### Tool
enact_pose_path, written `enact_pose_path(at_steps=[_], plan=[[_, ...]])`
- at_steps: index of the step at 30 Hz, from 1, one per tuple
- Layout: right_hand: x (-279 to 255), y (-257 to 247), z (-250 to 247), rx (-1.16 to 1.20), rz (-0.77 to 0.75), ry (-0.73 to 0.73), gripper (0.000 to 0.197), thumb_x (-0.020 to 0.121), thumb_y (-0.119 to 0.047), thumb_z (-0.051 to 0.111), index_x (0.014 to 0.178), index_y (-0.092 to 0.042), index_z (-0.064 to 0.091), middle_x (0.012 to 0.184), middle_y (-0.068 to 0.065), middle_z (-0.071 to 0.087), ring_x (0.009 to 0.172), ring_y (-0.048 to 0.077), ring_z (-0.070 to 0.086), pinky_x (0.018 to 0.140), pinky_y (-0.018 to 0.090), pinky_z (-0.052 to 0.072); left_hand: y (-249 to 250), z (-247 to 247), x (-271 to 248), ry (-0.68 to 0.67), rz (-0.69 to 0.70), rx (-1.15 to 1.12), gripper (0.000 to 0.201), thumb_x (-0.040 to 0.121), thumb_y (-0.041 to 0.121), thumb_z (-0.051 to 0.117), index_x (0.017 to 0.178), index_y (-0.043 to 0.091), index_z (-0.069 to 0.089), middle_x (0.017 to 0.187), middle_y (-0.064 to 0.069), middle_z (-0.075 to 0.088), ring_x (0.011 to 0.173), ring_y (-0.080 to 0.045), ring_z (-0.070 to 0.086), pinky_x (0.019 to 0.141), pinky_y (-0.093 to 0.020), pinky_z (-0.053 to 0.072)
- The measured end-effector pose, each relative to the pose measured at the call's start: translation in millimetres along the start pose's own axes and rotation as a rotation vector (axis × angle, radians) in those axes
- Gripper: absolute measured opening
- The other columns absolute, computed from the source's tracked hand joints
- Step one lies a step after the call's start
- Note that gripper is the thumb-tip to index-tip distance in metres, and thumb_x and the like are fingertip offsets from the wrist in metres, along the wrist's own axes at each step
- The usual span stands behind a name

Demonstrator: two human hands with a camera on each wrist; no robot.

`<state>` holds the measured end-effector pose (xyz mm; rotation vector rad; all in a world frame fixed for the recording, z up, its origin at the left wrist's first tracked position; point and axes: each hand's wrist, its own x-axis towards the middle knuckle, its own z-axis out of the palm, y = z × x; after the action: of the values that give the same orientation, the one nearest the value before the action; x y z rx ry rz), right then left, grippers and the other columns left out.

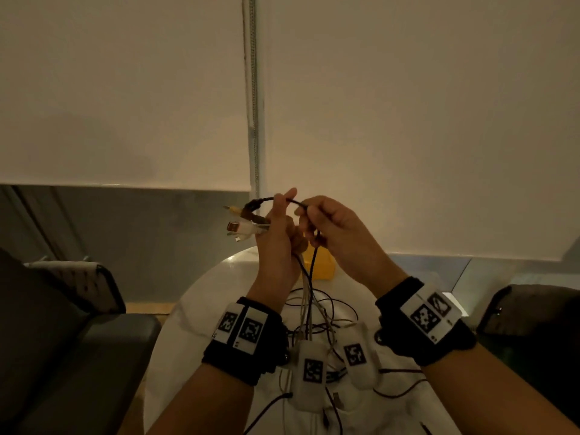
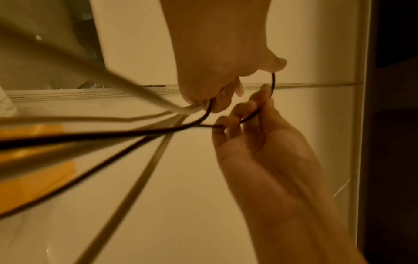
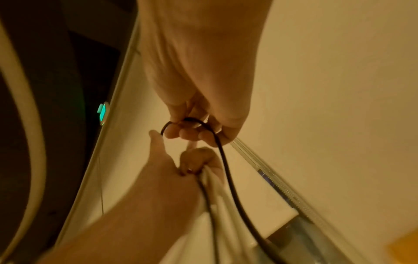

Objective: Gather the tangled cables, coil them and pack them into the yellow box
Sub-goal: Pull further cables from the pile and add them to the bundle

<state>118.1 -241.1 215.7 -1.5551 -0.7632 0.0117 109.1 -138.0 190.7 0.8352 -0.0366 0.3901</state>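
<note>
The left hand [image 1: 277, 238] is raised at chest height with its fingers curled tight around a bundle of cables [image 1: 306, 296]. The plug ends [image 1: 243, 221] stick out past the fist to the left, roughly level, and the long runs hang straight down from the bottom of the fist to the white table [image 1: 194, 324]. Gathering the plugs together in one fist looks like a way to fix one end of every cable, so the hanging lengths can be sorted and wound from there.

The right hand [image 1: 334, 229] sits just beside the left, fingers curled, pinching a black cable [image 1: 298, 203] between thumb and fingertips. That cable arcs from the left thumb across to the right hand, then bends down and drops near-vertical alongside the pale cables. My guess is that the right hand is drawing it out to form a loop.

On the table below, the loose ends lie in a tangle [image 1: 323, 312] of overlapping curves with no clear direction. The yellow box [image 1: 323, 265] stands on the far part of the table, partly hidden behind the hands, with no cable seen in it yet.
</note>
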Motion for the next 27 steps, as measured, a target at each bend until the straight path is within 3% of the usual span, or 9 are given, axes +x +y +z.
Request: enact_pose_path(at_steps=[4, 6, 7, 10, 13, 16, 19, 22, 27], plan=[[-17.4, 14.8, -5.4, -0.293, -0.052, -0.041, 0.016, 0.093, -0.008, 0.051, 0.096, -0.017, 0.064, 0.080, -0.014, 0.065, 0.074, -0.001, 0.061, 0.071, 0.018, 0.048, 10.7, 4.1, -0.3, 0.001, -0.036, -0.007, 0.033, 0.086, 0.045, 0.053, 0.096, 0.017, 0.068, 0.042, 0.008, 0.026, 0.037, -0.003, 0.022, 0.037, -0.017, 0.022], [-22.8, 16.9, -5.6, -0.341, -0.061, -0.052, 0.014, 0.091, -0.012, 0.056, 0.095, -0.022, 0.064, 0.086, -0.011, 0.068, 0.085, 0.015, 0.067, 0.077, 0.027, 0.052, 11.0, 3.2, 0.5, -0.014, -0.045, 0.006, 0.031, 0.094, 0.036, 0.048, 0.086, 0.013, 0.067, 0.042, 0.009, 0.024, 0.038, -0.003, 0.022, 0.037, -0.016, 0.024], [-24.4, 15.3, -6.2, -0.372, -0.063, -0.059, 0.012, 0.091, -0.013, 0.056, 0.094, -0.022, 0.065, 0.083, -0.010, 0.067, 0.081, 0.019, 0.066, 0.075, 0.027, 0.052, 10.1, 2.5, 0.8, -0.020, -0.040, 0.016, 0.037, 0.097, 0.036, 0.043, 0.079, 0.011, 0.064, 0.042, 0.009, 0.025, 0.038, -0.003, 0.023, 0.037, -0.016, 0.026], [-28.9, 8.7, -13.8, -0.413, -0.003, -0.095, 0.019, 0.095, -0.016, 0.050, 0.080, -0.015, 0.062, 0.059, -0.010, 0.049, 0.051, 0.003, 0.048, 0.053, 0.010, 0.038, 13.6, 3.9, 1.2, -0.025, -0.014, -0.028, 0.049, 0.100, 0.039, 0.032, 0.062, 0.012, 0.046, 0.047, 0.007, 0.041, 0.043, -0.008, 0.040, 0.046, -0.021, 0.043], [-44.6, 9.8, -31.6, -0.394, 0.119, -0.179, 0.034, 0.099, -0.022, 0.041, 0.068, -0.018, 0.055, 0.052, -0.011, 0.039, 0.046, 0.002, 0.036, 0.050, 0.011, 0.032, 26.8, 1.9, 2.1, -0.039, -0.064, -0.202, 0.052, 0.100, 0.043, 0.029, 0.058, 0.014, 0.039, 0.043, 0.005, 0.045, 0.041, -0.010, 0.050, 0.051, -0.022, 0.053], [-77.7, 22.0, -68.1, -0.253, 0.356, -0.174, 0.036, 0.099, -0.032, 0.038, 0.068, -0.019, 0.050, 0.052, -0.013, 0.030, 0.047, 0.006, 0.026, 0.047, 0.017, 0.024, 41.3, -9.2, 6.8, -0.032, -0.042, -0.252, 0.059, 0.099, 0.047, 0.027, 0.050, 0.018, 0.041, 0.036, 0.007, 0.033, 0.029, -0.006, 0.031, 0.035, -0.014, 0.033], [-124.5, 37.0, -114.3, -0.220, 0.549, -0.119, 0.036, 0.089, -0.045, 0.043, 0.062, -0.022, 0.049, 0.055, -0.009, 0.031, 0.048, 0.007, 0.025, 0.049, 0.021, 0.024, 47.9, -21.0, 11.8, 0.073, 0.070, -0.150, 0.055, 0.099, 0.047, 0.028, 0.053, 0.018, 0.036, 0.039, 0.006, 0.029, 0.034, -0.009, 0.021, 0.037, -0.018, 0.020], [-170.2, 45.0, -158.1, -0.297, 0.750, 0.015, 0.041, 0.081, -0.053, 0.044, 0.061, -0.017, 0.045, 0.055, -0.005, 0.035, 0.050, 0.008, 0.030, 0.052, 0.018, 0.030, 50.4, -30.1, 13.6, 0.203, 0.151, -0.131, 0.053, 0.100, 0.046, 0.029, 0.054, 0.019, 0.033, 0.042, 0.005, 0.026, 0.041, -0.012, 0.018, 0.042, -0.023, 0.017], [-224.9, 53.7, -196.8, -0.688, 1.307, 0.051, 0.051, 0.094, -0.045, 0.038, 0.056, -0.014, 0.048, 0.052, 0.000, 0.042, 0.047, 0.013, 0.038, 0.057, 0.025, 0.039, 41.9, -24.5, 11.2, 0.238, 0.230, -0.149, 0.052, 0.100, 0.044, 0.030, 0.055, 0.019, 0.033, 0.046, 0.004, 0.024, 0.044, -0.013, 0.017, 0.044, -0.026, 0.017]])
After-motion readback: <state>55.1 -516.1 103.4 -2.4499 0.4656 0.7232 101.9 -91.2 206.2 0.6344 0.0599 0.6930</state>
